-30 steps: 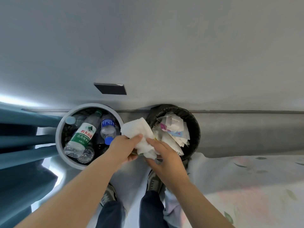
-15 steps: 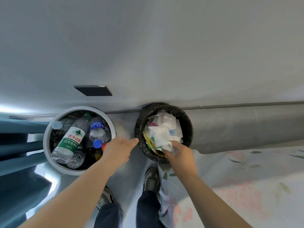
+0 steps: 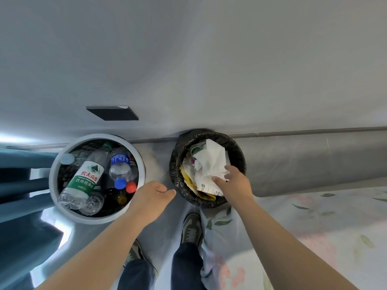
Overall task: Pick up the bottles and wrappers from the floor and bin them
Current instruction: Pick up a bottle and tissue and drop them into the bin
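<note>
Head view shows our right grip over the black-lined bin, spread loose and holding nothing as it touches the heap of white and yellow wrappers that fills that bin. Our left grip hovers just left of the black-lined bin, loosely curled and empty. Further left of the black-lined bin stands a white bin with the bottles lying inside it, and our shoes stand just on the near side of it.
</note>
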`<state>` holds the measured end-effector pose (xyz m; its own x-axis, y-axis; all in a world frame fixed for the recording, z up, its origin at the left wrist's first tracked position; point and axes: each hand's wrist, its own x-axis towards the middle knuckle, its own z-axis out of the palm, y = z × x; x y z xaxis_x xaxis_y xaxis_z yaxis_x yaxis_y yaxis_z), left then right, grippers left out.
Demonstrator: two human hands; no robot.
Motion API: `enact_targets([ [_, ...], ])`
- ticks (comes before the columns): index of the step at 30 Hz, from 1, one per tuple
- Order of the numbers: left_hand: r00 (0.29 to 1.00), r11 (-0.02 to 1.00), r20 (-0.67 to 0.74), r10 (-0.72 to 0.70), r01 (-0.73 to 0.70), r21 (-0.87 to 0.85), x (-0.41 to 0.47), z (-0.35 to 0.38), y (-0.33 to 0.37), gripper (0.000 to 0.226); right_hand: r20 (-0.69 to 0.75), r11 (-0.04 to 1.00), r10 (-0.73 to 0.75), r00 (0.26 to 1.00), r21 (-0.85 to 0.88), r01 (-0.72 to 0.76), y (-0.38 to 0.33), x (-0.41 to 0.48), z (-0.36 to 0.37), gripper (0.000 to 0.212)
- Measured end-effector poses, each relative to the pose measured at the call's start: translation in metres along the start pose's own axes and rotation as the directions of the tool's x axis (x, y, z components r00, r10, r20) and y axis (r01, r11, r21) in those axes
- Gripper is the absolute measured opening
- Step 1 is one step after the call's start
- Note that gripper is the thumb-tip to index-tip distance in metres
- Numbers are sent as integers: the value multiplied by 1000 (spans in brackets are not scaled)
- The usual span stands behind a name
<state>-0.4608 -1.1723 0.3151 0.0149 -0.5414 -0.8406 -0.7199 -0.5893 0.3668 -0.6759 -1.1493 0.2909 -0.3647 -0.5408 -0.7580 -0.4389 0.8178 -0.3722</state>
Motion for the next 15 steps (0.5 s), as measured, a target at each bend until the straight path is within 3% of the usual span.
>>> enact_targets([
  [6, 996, 988, -28, 89, -85, 133, -18, -10, 3, 36, 20, 975, -110, 994, -190, 112, -7, -32, -2, 49],
  [15, 978, 937, -15, 206, -193, 292, -97, -67, 5, 37, 118, 823, -300, 947, -469, 319, -52, -129, -26, 42],
])
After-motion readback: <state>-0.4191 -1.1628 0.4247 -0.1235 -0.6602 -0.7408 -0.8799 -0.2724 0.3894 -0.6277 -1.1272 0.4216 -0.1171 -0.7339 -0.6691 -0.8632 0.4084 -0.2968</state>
